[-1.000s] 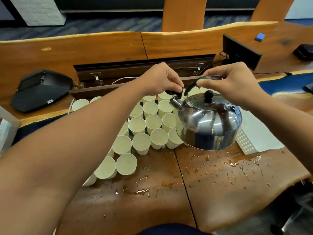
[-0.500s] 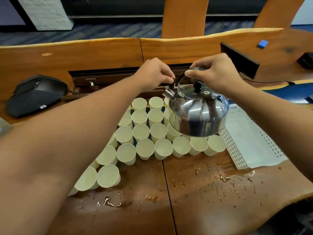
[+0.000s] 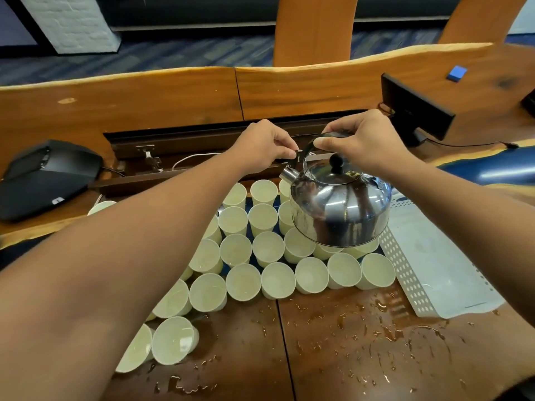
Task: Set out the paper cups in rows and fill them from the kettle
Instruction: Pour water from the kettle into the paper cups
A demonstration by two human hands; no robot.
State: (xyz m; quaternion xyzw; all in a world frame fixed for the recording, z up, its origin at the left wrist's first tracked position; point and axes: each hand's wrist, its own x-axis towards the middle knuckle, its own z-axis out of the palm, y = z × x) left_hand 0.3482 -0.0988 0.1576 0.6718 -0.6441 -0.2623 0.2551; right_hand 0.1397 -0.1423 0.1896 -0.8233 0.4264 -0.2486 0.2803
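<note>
Filling step in hand — paper cups (image 3: 267, 248) already stand packed in rows across the middle of the tabletop (image 3: 362, 357), running toward its left edge, so the setting-out looks done. The kettle (image 3: 340, 204) hangs in the air over the right end of the back rows, spout (image 3: 287, 174) pointing left, body roughly level, no stream visible. Right hand (image 3: 364, 143) carries it: fingers curled round the black arched handle (image 3: 311, 143) above the lid knob (image 3: 335, 162). Left hand (image 3: 262, 144) pinches a small black lever at the spout end of the handle, thumb and fingers closed on it — probably the spout-cap trigger, though the part is too small to be sure. Some cups show a sheen that may be water; levels are hard to read from here. My read of the next move: hold the cap open, put the spout over one unfilled cup, tip left slowly. Risks: the cups are light and touching, so a bump from the kettle base could topple several; the near tabletop is already splashed with puddles, so pour rate needs care. A white perforated tray (image 3: 405, 273) lies just beside the cups toward the right edge.
</note>
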